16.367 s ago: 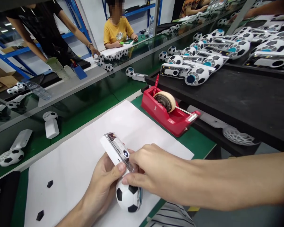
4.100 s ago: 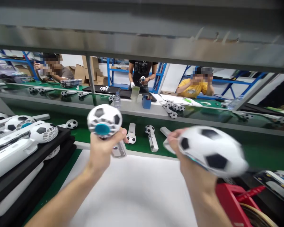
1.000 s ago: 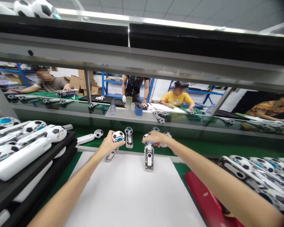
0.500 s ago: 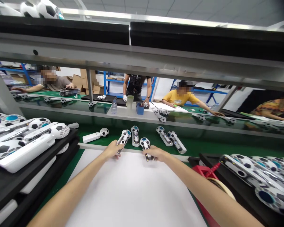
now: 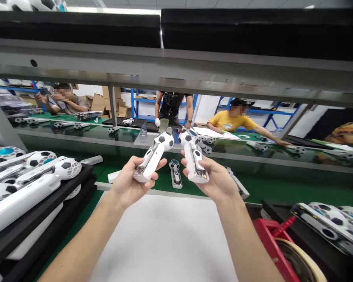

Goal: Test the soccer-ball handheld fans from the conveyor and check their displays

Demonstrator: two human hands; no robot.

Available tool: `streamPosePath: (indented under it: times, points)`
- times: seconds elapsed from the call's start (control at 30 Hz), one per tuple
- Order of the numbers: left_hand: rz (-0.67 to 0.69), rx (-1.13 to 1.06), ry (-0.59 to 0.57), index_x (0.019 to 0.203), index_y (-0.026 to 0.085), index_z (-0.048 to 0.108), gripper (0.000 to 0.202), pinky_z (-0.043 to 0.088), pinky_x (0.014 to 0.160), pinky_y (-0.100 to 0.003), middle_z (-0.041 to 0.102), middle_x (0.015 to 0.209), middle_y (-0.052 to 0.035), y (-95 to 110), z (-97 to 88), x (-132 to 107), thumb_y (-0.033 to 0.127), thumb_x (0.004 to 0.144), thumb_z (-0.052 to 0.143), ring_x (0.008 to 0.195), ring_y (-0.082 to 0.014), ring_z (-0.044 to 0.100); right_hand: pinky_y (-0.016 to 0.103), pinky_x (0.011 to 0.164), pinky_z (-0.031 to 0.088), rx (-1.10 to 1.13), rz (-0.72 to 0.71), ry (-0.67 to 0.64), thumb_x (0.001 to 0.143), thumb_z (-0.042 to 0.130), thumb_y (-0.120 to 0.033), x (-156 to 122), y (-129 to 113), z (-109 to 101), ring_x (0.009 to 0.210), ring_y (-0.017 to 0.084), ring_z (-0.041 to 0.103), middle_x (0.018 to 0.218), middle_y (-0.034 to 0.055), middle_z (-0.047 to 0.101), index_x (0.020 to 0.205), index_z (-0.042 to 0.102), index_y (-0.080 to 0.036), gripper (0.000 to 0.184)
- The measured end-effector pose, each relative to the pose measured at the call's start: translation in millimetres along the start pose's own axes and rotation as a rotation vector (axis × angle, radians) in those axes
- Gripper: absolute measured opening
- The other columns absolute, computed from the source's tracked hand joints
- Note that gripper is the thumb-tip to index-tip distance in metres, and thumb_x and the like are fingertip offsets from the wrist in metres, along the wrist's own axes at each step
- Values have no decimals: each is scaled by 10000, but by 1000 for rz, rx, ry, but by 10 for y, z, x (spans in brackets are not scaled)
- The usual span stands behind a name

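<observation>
My left hand (image 5: 135, 178) is closed around the handle of a white handheld device with a soccer-ball head (image 5: 154, 156), tilted with its head up and to the right. A matching device (image 5: 195, 158) is gripped in my right hand (image 5: 216, 176); its handle front shows bare inner parts and a round button. Both are raised above the belt, heads close together but apart. Between and beyond them, another such device (image 5: 175, 174) lies on the green belt (image 5: 147, 166). One more (image 5: 239, 186) lies partly hidden behind my right hand.
A white sheet (image 5: 164, 239) covers the bench before me. Stacked black trays (image 5: 76, 186) of these devices stand at left; another tray (image 5: 285, 219) is at right, beside a red tape dispenser (image 5: 264, 231). A shelf (image 5: 176, 64) crosses overhead. Several co-workers sit or stand across the line.
Both hands have lifted their devices from the far edge of the white sheet, up and nearer to me. The devices now stand head-up. The view has shifted slightly.
</observation>
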State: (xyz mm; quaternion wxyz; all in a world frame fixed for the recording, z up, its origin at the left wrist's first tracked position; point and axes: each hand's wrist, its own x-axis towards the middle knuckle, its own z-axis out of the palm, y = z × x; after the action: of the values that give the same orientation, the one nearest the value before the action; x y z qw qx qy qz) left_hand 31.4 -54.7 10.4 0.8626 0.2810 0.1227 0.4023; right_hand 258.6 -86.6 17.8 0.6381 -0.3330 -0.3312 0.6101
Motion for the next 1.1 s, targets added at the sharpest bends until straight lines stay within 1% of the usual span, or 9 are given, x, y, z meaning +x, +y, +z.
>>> streamPosePath:
  times: [0.13,0.23,0.33,0.4,0.47,0.6,0.8,1.0,1.1]
  points:
    - [-101,-125,-169,1273,41,507,423,547,424,-189,725,1034,-135,1,-45,-62,186,878,465,590,-136,679,228,648,577,155,21,-219,795,589,-187,-131,40,-19,766,150,678,1086,69,729,1044,726,-186,284]
    - [-23,-47,-215,1169,62,549,342,537,411,-194,725,962,-107,-48,-23,-54,219,869,494,546,-135,671,207,606,537,118,-3,-330,798,593,-194,-198,28,-62,694,136,642,912,68,728,1109,709,-206,333]
    - [141,273,-189,1139,150,515,299,587,501,-299,711,920,-69,-123,37,-54,250,860,556,575,-205,702,234,581,513,-83,-96,-261,793,591,-173,-259,34,-44,691,162,649,867,56,715,1265,617,-239,477]
    - [240,484,-111,1187,215,450,376,616,636,-384,706,945,-48,-168,73,-67,213,846,607,713,-261,738,253,588,513,-255,-189,-162,778,615,-165,-281,72,-4,678,171,650,868,46,713,1346,533,-254,581]
    - [281,586,-35,1192,246,413,430,613,737,-405,700,973,-34,-199,96,-84,167,835,638,839,-269,739,269,614,523,-365,-267,-86,762,626,-159,-280,128,38,707,178,652,883,39,710,1391,471,-256,655]
    - [240,580,-33,1129,228,442,360,600,709,-343,678,1042,-40,-217,108,-86,159,839,644,826,-219,719,277,632,532,-422,-288,-46,735,630,-162,-247,219,86,791,194,647,901,27,691,1470,373,-252,784]
    - [287,624,-92,1212,250,419,473,572,658,-296,629,1075,-34,-226,13,-7,171,834,692,788,-168,671,293,682,555,-399,-249,-112,762,677,-183,-218,283,43,932,211,651,1209,66,635,1511,336,-293,830]
    - [275,633,-135,1208,251,433,445,556,654,-291,615,1058,-37,-234,-59,-1,204,850,694,796,-171,661,311,730,559,-401,-234,-149,796,677,-183,-230,311,21,934,211,642,1164,51,652,1527,308,-312,828]
    - [263,638,-151,1250,248,408,484,548,661,-287,648,959,-32,-228,-36,-15,218,856,686,762,-168,658,323,719,554,-390,-217,-137,791,681,-190,-239,307,38,893,213,653,1197,49,646,1522,320,-329,827]
